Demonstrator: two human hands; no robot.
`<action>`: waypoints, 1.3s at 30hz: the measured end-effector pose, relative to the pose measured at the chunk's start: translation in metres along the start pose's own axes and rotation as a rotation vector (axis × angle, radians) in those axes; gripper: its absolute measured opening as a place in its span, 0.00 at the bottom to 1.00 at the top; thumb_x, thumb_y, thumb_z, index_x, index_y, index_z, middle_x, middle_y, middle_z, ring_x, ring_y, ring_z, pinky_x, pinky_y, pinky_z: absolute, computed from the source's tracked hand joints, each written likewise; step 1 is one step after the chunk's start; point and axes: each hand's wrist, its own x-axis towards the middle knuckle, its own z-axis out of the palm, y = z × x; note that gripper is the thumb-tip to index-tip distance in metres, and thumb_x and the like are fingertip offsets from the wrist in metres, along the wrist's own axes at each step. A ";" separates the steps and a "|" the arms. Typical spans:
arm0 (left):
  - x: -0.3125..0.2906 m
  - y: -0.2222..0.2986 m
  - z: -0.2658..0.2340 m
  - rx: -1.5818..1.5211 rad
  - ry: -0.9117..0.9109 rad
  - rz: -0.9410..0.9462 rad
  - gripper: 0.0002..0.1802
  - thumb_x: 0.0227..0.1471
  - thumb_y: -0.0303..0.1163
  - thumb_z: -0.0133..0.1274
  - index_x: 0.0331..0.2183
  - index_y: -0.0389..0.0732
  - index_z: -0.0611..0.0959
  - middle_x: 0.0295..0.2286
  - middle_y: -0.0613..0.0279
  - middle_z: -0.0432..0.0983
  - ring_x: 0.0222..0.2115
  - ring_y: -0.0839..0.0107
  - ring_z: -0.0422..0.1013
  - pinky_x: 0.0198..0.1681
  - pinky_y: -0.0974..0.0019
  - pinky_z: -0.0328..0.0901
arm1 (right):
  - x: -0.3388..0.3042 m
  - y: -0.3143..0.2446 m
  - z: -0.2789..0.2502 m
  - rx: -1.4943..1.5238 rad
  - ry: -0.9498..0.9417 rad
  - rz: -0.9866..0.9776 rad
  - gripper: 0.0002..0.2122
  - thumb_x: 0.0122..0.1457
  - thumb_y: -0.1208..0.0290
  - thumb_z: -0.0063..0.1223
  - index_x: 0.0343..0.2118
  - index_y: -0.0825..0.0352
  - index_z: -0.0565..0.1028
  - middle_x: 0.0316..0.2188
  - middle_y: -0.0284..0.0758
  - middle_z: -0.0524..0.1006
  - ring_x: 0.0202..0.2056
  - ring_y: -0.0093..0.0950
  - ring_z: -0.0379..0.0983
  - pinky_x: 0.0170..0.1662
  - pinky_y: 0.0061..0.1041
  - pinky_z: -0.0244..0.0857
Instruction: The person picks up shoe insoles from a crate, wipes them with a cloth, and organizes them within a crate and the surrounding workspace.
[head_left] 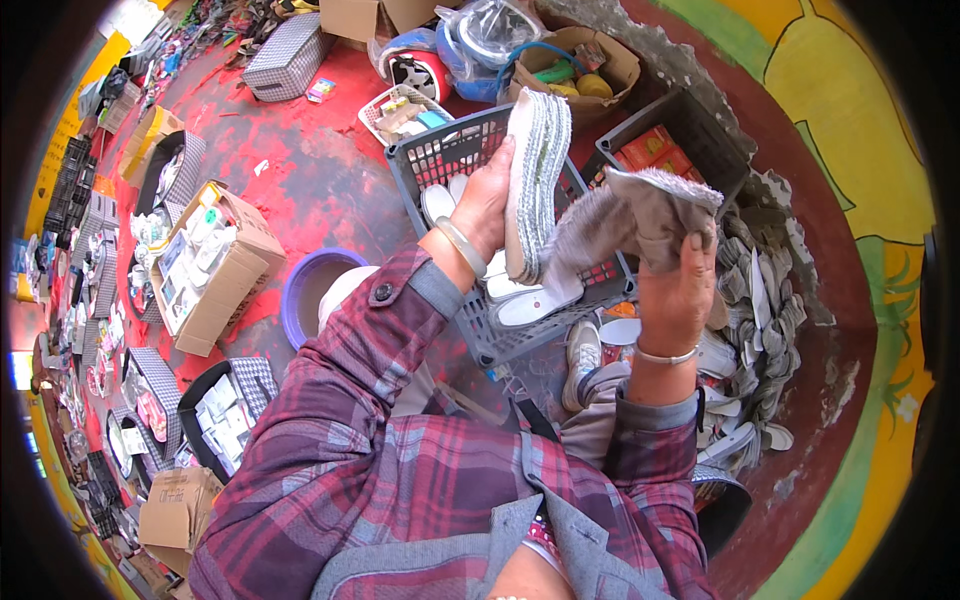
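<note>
My left hand [482, 215], with a bangle at the wrist, grips a thick stack of insoles [540, 180] with white and grey layered edges, held upright. My right hand [680, 295], also wearing a bangle, is closed on a grey-brown fleecy cloth [640, 225], whose folded end hangs toward the stack. Part of that hand's grip is hidden by the cloth. Under both hands stands a grey plastic crate [478, 340] with white shoe soles [538, 305] inside. Cloth and stack overlap in the picture; I cannot tell if they touch.
A heap of grey insoles [752, 325] lies on my right by the painted wall. Past the crate are a dark bin [720, 135] with orange boxes, a white basket [370, 112] and a cardboard box [610, 65]. Left are a purple basin [292, 300] and a filled carton [240, 270].
</note>
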 end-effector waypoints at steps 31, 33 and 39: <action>-0.035 -0.046 0.026 0.626 -0.421 -0.048 0.21 0.58 0.43 0.41 0.43 0.34 0.71 0.34 0.68 0.72 0.33 0.82 0.67 0.37 0.77 0.63 | 0.023 -0.014 -0.012 -0.969 0.070 -0.473 0.15 0.43 0.92 0.45 0.33 0.69 0.77 0.39 0.35 0.71 0.42 0.26 0.68 0.47 0.21 0.61; -0.032 -0.045 0.025 0.660 -0.415 -0.054 0.20 0.58 0.42 0.41 0.43 0.34 0.72 0.34 0.69 0.72 0.32 0.83 0.67 0.36 0.78 0.63 | 0.021 -0.008 -0.018 -0.876 0.078 -0.430 0.15 0.43 0.92 0.46 0.33 0.68 0.78 0.39 0.34 0.71 0.42 0.26 0.68 0.48 0.21 0.61; -0.012 -0.036 0.002 0.548 -0.283 0.068 0.24 0.57 0.47 0.41 0.44 0.36 0.72 0.36 0.60 0.73 0.34 0.75 0.70 0.39 0.72 0.65 | -0.006 0.017 0.008 -1.170 -0.150 -0.452 0.16 0.36 0.89 0.46 0.28 0.64 0.78 0.37 0.36 0.73 0.41 0.32 0.68 0.46 0.25 0.62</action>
